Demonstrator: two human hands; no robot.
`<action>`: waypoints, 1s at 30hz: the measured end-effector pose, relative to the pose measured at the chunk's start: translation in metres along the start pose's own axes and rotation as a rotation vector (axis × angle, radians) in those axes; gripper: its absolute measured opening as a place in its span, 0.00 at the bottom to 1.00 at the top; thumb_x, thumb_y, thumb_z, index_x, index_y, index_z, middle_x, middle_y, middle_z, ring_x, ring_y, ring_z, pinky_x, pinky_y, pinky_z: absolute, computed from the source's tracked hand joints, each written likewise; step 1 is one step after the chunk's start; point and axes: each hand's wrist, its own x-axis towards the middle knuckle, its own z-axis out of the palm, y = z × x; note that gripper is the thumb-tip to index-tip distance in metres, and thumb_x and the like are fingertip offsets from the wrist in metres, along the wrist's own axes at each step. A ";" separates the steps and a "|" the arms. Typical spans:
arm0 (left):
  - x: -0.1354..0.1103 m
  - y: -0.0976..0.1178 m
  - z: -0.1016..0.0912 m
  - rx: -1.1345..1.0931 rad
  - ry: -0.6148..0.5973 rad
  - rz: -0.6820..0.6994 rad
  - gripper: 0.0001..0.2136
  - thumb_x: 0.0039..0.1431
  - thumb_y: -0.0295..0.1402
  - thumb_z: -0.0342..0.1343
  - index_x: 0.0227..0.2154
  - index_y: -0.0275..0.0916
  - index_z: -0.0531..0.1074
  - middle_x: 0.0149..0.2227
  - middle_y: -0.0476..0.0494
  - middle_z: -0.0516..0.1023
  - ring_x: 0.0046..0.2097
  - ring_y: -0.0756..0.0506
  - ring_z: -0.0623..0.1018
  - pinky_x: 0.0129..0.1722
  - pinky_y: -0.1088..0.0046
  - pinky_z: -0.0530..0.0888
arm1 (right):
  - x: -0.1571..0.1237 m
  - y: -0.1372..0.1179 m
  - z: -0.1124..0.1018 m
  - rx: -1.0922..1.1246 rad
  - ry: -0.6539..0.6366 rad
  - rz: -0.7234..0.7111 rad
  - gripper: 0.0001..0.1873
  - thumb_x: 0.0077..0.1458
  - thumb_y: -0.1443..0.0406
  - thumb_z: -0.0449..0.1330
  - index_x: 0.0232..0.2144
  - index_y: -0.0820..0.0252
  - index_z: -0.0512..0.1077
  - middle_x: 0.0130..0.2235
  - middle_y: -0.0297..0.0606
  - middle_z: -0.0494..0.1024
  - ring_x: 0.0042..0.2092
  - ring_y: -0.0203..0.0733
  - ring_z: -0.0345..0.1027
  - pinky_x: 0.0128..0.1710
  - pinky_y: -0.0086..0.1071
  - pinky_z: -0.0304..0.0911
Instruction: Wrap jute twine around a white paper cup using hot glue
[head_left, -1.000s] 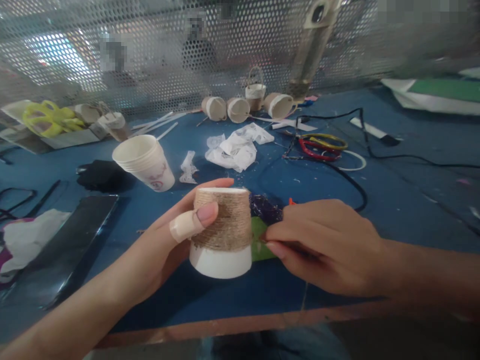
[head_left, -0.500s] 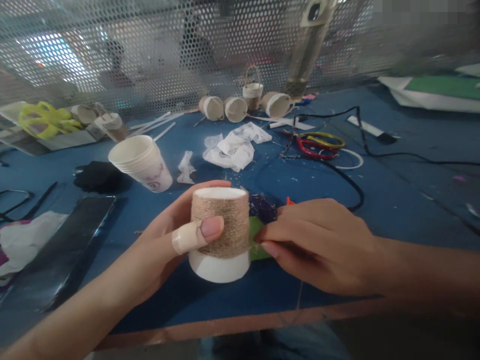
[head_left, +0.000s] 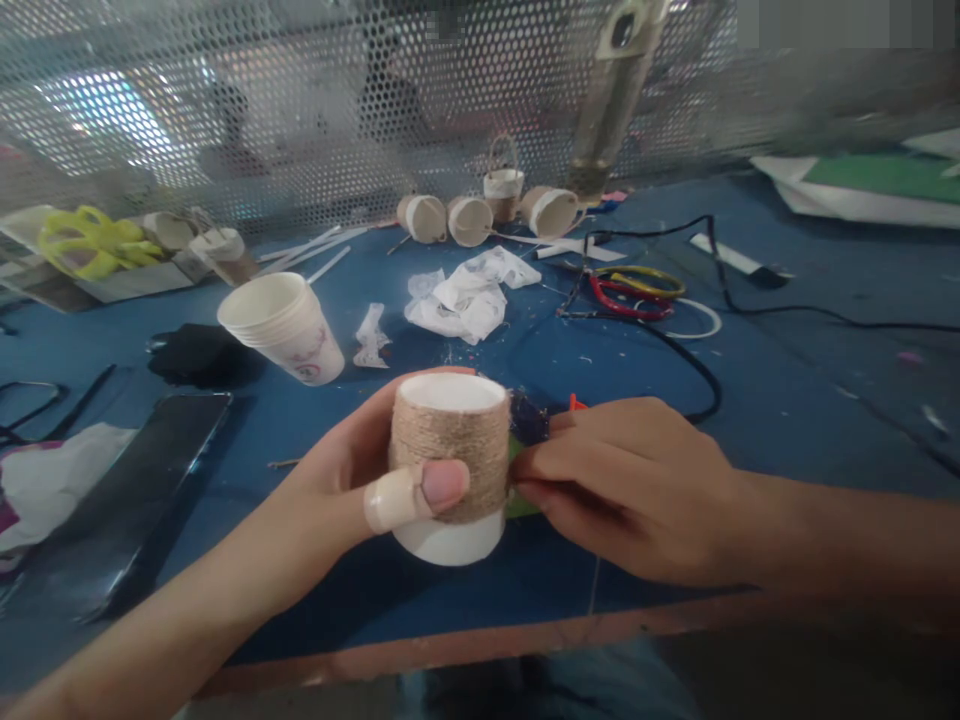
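Note:
A white paper cup (head_left: 450,542), wrapped round its middle with brown twine (head_left: 480,450), is held up in my left hand (head_left: 352,450). The thumb, with a pale bandage (head_left: 394,500) on it, presses on the twine. My right hand (head_left: 637,485) is closed in a pinch at the cup's right side. A thin strand (head_left: 596,585) hangs below this hand, so it seems to grip the twine, though the fingertips partly hide it. Behind the cup, a green piece (head_left: 523,503) and a dark bundle (head_left: 529,418) show in part.
A stack of paper cups (head_left: 281,325) stands left, near a phone-like black slab (head_left: 127,500). Crumpled white plastic (head_left: 465,295) lies ahead. Twine-covered cups (head_left: 470,222) line the mesh screen (head_left: 300,100). Black cable (head_left: 825,320) and red-handled scissors (head_left: 630,300) lie right.
The wrapped cup and my left hand have shifted slightly right, closer to my right hand. The cup's top has tipped a little toward me. My right hand stays pinched at its side.

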 end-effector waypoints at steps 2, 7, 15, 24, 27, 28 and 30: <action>0.001 0.001 -0.001 0.002 0.034 -0.004 0.35 0.55 0.57 0.85 0.62 0.50 0.88 0.62 0.44 0.93 0.70 0.25 0.84 0.61 0.60 0.82 | -0.001 0.001 -0.002 0.001 -0.002 -0.014 0.18 0.87 0.65 0.53 0.45 0.57 0.80 0.28 0.28 0.79 0.28 0.37 0.68 0.31 0.36 0.58; 0.007 -0.007 -0.009 -0.109 0.118 0.115 0.33 0.63 0.53 0.80 0.68 0.49 0.84 0.67 0.39 0.89 0.71 0.22 0.83 0.60 0.57 0.83 | 0.000 0.010 -0.013 -0.074 0.020 0.000 0.12 0.85 0.66 0.56 0.51 0.57 0.81 0.39 0.36 0.88 0.37 0.40 0.81 0.35 0.33 0.70; 0.013 -0.011 -0.015 -0.226 0.152 0.137 0.26 0.66 0.51 0.79 0.62 0.49 0.88 0.60 0.41 0.92 0.63 0.29 0.88 0.54 0.63 0.84 | -0.011 0.040 -0.025 -0.352 -0.172 0.084 0.18 0.76 0.71 0.52 0.49 0.63 0.83 0.45 0.49 0.91 0.42 0.55 0.88 0.40 0.47 0.82; 0.013 -0.013 -0.016 -0.268 0.153 0.163 0.19 0.69 0.51 0.78 0.55 0.47 0.91 0.54 0.44 0.94 0.54 0.37 0.91 0.53 0.68 0.87 | -0.031 0.035 -0.040 -0.191 -0.258 0.043 0.19 0.66 0.72 0.60 0.57 0.60 0.80 0.53 0.51 0.91 0.50 0.55 0.90 0.45 0.46 0.87; 0.013 -0.014 -0.015 -0.269 0.189 0.142 0.22 0.66 0.50 0.80 0.57 0.47 0.91 0.56 0.43 0.94 0.57 0.35 0.91 0.54 0.66 0.88 | -0.026 0.035 -0.035 -0.142 -0.282 0.092 0.19 0.57 0.73 0.62 0.50 0.54 0.77 0.48 0.45 0.89 0.44 0.54 0.88 0.40 0.46 0.84; 0.014 -0.014 -0.014 -0.267 0.209 0.135 0.23 0.65 0.50 0.81 0.58 0.47 0.91 0.56 0.43 0.93 0.58 0.34 0.91 0.53 0.66 0.88 | -0.026 0.035 -0.034 -0.127 -0.299 0.121 0.20 0.54 0.74 0.61 0.48 0.52 0.75 0.46 0.43 0.88 0.42 0.53 0.87 0.37 0.44 0.81; 0.016 -0.014 -0.012 -0.265 0.251 0.131 0.25 0.63 0.50 0.82 0.58 0.47 0.90 0.58 0.43 0.93 0.60 0.33 0.90 0.51 0.67 0.87 | -0.028 0.035 -0.034 -0.101 -0.347 0.212 0.21 0.51 0.75 0.59 0.45 0.49 0.71 0.42 0.37 0.84 0.38 0.50 0.83 0.32 0.41 0.73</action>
